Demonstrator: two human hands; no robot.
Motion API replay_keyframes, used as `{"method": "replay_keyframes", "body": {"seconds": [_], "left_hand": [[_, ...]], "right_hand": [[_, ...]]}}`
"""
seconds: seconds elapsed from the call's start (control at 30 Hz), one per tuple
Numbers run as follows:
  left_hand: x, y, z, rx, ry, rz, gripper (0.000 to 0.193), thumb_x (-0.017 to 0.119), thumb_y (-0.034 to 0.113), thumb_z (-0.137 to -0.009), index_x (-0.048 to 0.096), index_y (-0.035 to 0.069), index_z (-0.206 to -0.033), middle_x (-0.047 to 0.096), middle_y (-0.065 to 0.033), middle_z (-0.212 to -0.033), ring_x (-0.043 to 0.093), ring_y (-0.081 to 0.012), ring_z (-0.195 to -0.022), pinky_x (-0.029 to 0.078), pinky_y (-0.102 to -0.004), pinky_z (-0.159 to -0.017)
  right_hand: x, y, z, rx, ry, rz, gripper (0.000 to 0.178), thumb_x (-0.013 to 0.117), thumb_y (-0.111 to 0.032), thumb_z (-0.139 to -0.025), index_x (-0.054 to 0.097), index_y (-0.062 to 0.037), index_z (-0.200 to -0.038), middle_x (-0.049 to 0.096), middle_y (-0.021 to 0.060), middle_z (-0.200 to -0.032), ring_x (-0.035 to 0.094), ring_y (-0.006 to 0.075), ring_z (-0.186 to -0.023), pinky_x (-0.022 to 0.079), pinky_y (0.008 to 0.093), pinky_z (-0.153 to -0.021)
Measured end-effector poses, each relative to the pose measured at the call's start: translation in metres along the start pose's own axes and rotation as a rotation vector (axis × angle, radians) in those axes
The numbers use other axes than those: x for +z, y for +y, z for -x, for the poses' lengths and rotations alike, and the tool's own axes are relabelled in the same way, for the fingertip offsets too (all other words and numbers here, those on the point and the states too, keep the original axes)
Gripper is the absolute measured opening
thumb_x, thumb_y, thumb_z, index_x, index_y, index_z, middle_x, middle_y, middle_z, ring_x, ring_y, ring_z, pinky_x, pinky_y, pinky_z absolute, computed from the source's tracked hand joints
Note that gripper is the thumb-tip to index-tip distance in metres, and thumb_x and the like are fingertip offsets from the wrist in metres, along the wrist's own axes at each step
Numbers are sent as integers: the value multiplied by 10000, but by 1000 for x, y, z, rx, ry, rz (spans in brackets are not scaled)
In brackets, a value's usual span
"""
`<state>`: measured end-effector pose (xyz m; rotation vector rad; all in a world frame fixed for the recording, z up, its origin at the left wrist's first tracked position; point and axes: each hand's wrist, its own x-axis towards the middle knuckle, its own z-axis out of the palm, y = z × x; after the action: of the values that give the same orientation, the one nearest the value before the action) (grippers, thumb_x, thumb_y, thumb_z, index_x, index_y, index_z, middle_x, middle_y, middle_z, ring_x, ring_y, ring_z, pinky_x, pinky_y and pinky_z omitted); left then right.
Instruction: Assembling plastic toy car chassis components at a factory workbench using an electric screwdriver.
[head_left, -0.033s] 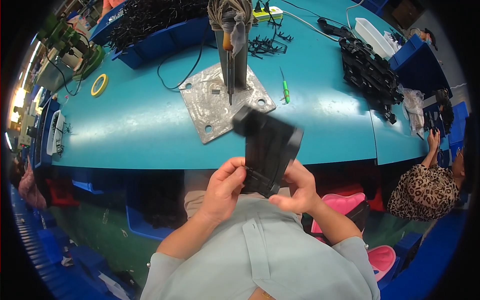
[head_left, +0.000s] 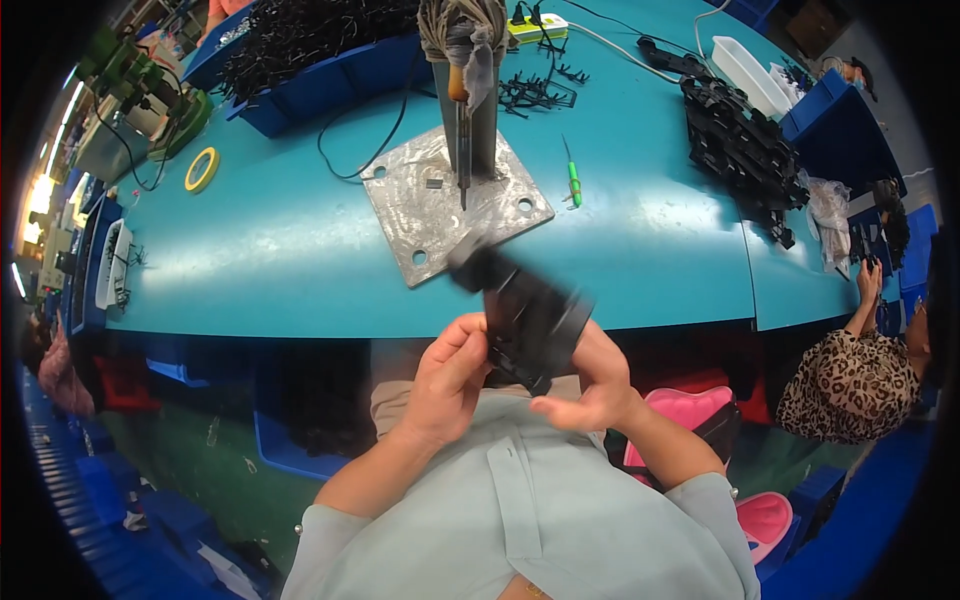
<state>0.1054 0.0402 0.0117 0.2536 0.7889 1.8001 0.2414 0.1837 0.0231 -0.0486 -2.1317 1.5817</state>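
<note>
A black plastic part [head_left: 527, 315], boxy with a rounded knob-like end, is held tilted in front of me, blurred by motion. My left hand [head_left: 452, 375] pinches its lower left edge between thumb and fingers. On the other side my right hand [head_left: 595, 380] holds the part, its fingers partly hidden behind it and the thumb stretched out below. Just beyond the part's upper end lies a square metal plate [head_left: 405, 215] with corner holes and an upright post [head_left: 485, 120]. A soldering-iron-like tool [head_left: 463, 140] hangs point down along the post, above the plate.
A green-handled screwdriver [head_left: 574, 185] and yellow tape roll [head_left: 202, 170] lie on the teal table [head_left: 300, 280]. A blue bin [head_left: 290, 113] of black pieces stands far left. Black parts [head_left: 745, 140] are piled at right, near another person [head_left: 845, 385]. A pink chair [head_left: 690, 410] stands behind.
The black part has turned, its upper end swinging left and slightly toward me. Both hands stay in nearly the same place.
</note>
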Motion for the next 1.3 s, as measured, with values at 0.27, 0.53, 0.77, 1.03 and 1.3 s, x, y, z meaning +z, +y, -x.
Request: {"method": "replay_keyframes", "body": {"seconds": [0.27, 0.53, 0.77, 1.03, 1.3], "left_hand": [[-17, -14, -5, 348, -185, 286, 254, 407, 319, -1003, 508, 137, -857, 498, -32, -939, 482, -184, -904, 458, -346, -837], [-19, -2, 0, 424, -148, 278, 259, 481, 364, -972, 496, 128, -866, 464, -24, -884, 460, -180, -865, 434, -345, -824], [-23, -1, -2, 352, -116, 232, 229, 568, 326, -937, 528, 121, -842, 486, -22, -892, 471, -143, -837, 442, -329, -793], [-21, 8, -5, 345, -203, 242, 224, 578, 345, -929, 537, 136, -861, 482, -10, -857, 483, -141, -836, 458, -322, -791], [-21, 13, -4, 378, -175, 234, 202, 562, 324, -942, 536, 131, -887, 468, -28, -843, 477, -152, -815, 467, -319, -768]], "right_hand": [[47, -7, -23, -352, -84, 230, 390, 796, -137, -710, 678, -23, -1064, 541, 51, -790, 528, 177, -674, 471, 287, -617], [57, -16, -37, -221, 72, 85, 222, 735, -25, -750, 662, -26, -960, 562, 96, -880, 591, 202, -789, 500, 302, -654], [56, -27, -57, 91, 25, -68, 111, 724, -6, -770, 656, -29, -855, 535, 49, -837, 531, 109, -683, 439, 238, -580], [53, -30, -66, 207, -40, -135, 88, 720, -27, -774, 641, -31, -810, 524, 26, -797, 509, 85, -663, 434, 227, -580], [54, -35, -77, 205, -91, -119, 100, 717, -36, -773, 617, -28, -770, 508, 10, -777, 497, 74, -652, 425, 225, -565]]}}
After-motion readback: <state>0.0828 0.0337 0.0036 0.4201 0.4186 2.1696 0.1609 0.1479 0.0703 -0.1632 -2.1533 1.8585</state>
